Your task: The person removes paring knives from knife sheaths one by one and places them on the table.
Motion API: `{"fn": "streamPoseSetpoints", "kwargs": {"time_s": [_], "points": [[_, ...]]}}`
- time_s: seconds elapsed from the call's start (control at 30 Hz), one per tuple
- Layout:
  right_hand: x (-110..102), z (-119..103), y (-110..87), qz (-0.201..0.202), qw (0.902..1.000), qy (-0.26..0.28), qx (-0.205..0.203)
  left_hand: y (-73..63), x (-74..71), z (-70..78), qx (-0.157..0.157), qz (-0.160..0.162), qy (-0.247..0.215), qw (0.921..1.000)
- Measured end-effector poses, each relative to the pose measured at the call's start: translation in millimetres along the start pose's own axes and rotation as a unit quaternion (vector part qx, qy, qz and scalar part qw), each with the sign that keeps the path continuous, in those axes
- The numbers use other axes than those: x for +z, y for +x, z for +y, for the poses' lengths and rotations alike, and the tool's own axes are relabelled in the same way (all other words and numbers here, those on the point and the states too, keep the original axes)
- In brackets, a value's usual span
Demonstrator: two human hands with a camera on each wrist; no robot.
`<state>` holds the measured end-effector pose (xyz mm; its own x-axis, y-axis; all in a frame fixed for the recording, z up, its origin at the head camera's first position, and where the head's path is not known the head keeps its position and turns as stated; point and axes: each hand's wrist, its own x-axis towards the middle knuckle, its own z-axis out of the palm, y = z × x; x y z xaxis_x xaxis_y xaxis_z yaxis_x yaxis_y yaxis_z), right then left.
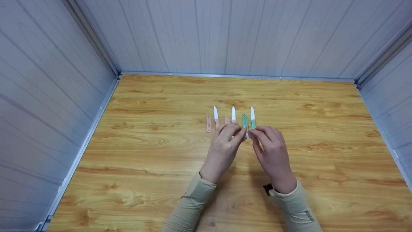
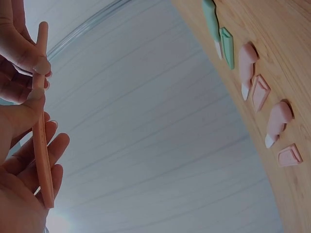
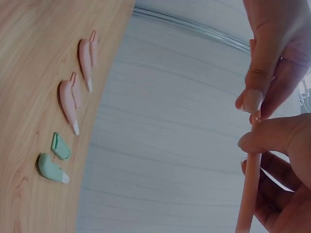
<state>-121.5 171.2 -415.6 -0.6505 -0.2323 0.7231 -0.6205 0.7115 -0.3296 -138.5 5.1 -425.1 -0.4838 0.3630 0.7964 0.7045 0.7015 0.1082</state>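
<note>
Above the tabletop, both hands hold a slim pink knife in its sheath [image 2: 43, 158], seen edge-on in the wrist views. My left hand [image 1: 224, 141] pinches one end, and my right hand [image 1: 272, 146] grips the other, with the thumbs close together near the middle. Which end is the handle, I cannot tell. Beyond the hands lie two pink-handled knives with white blades [image 1: 215, 112] [image 1: 233, 113] and a green-handled knife [image 1: 253, 123]. Beside them are two pink sheaths [image 1: 209, 124] [image 1: 227, 120] and a green sheath [image 1: 245, 120]. In the head view, my left hand partly hides the pink handles.
The wood-grain table [image 1: 145, 148] extends around the hands on all sides. Pale panel walls [image 1: 212, 38] enclose it at the back, left and right, with a metal strip [image 1: 199, 74] along the back edge. Both forearms wear beige sleeves [image 1: 190, 206].
</note>
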Motion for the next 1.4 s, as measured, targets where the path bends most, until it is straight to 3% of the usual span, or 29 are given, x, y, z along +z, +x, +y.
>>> {"fn": "streamPoseSetpoints", "kwargs": {"time_s": [0.33,0.8,1.4], "points": [[1.7,-6.8,7.0,-0.007,0.9999,0.006,0.013,-2.3,-4.4,-2.1,-0.029,-0.007,-0.036,0.9989],[3.4,-9.0,8.6,0.002,0.9999,-0.003,0.013,1.2,-4.8,-2.7,-0.02,0.013,-0.023,0.9994],[1.2,-9.5,5.1,-0.03,0.9986,-0.002,0.044,-1.5,-2.4,1.8,-0.061,-0.008,-0.06,0.9963]]}}
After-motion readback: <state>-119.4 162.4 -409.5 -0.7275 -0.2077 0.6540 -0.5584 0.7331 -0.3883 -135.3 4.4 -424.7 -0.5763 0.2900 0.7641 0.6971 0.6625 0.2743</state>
